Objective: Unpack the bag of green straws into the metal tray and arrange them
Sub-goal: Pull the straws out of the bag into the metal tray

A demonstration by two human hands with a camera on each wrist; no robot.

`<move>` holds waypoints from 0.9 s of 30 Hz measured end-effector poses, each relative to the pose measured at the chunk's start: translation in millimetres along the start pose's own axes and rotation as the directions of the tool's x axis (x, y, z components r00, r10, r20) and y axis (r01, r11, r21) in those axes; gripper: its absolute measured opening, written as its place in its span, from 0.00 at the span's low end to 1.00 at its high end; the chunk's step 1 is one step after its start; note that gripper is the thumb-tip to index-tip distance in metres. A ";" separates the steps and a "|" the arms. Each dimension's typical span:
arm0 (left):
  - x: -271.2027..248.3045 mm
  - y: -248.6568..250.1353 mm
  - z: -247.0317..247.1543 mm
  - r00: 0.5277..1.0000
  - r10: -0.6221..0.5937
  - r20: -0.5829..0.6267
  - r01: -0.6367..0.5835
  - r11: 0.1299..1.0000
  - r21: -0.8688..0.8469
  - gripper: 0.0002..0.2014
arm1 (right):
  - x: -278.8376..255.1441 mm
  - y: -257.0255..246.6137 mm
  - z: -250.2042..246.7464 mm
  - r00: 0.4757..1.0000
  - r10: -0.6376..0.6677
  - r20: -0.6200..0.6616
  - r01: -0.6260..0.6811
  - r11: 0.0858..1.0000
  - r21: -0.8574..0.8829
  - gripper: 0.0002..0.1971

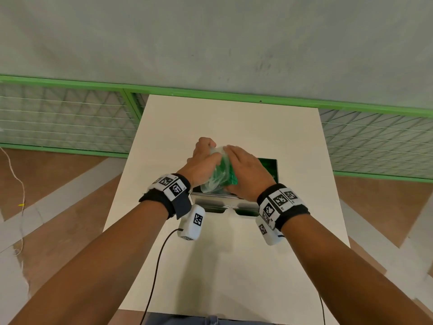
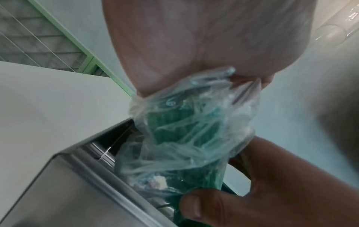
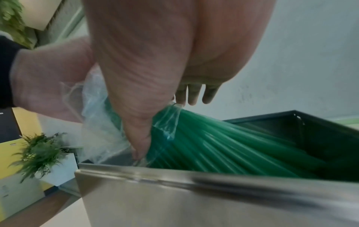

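A clear plastic bag (image 1: pixel 216 178) of green straws (image 1: pixel 230 179) is held over the metal tray (image 1: pixel 210 202) at the middle of the white table. My left hand (image 1: pixel 206 158) grips the bag's crumpled closed end (image 2: pixel 184 130) from above. My right hand (image 1: pixel 239 167) is wrapped round the straw bundle at the bag's mouth, its thumb (image 3: pixel 139 138) on the plastic edge. Bare green straws (image 3: pixel 223 145) slant out of the bag (image 3: pixel 101 130) down into the tray (image 3: pixel 174 199). The tray's floor is mostly hidden by hands and straws.
The tray stands on a white table (image 1: pixel 234 266) whose far edge meets a green-framed mesh fence (image 1: pixel 70 118). A black cable (image 1: pixel 159 266) runs from my left wrist to the near edge. Potted plants (image 3: pixel 40 153) show at the left of the right wrist view.
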State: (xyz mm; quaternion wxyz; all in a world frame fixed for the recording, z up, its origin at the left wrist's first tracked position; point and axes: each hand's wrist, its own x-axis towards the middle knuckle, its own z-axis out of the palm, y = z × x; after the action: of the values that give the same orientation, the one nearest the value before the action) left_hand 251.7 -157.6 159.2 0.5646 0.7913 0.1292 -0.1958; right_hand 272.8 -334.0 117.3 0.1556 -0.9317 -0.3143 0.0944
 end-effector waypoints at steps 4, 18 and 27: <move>-2.6 1.7 7.4 0.999 0.031 -0.015 -0.033 0.987 -0.156 0.30 | 5.7 -5.5 2.8 0.998 -0.046 -0.039 0.046 0.999 0.000 0.43; -13.6 1.0 -10.8 0.979 0.180 0.093 -0.203 0.884 0.422 0.31 | 5.8 -7.1 10.8 0.984 0.018 -0.179 0.003 0.993 0.114 0.36; -15.7 12.3 -13.1 0.986 0.165 -0.020 -0.141 0.894 0.425 0.19 | 0.7 -19.2 7.8 0.993 0.078 -0.086 -0.067 0.990 0.125 0.49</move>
State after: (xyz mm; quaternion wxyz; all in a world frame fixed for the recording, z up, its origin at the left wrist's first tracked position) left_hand 245.1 -149.0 180.5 0.3898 0.9076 0.0366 -0.1519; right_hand 260.5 -317.3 116.7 0.2230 -0.9345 -0.2665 0.0765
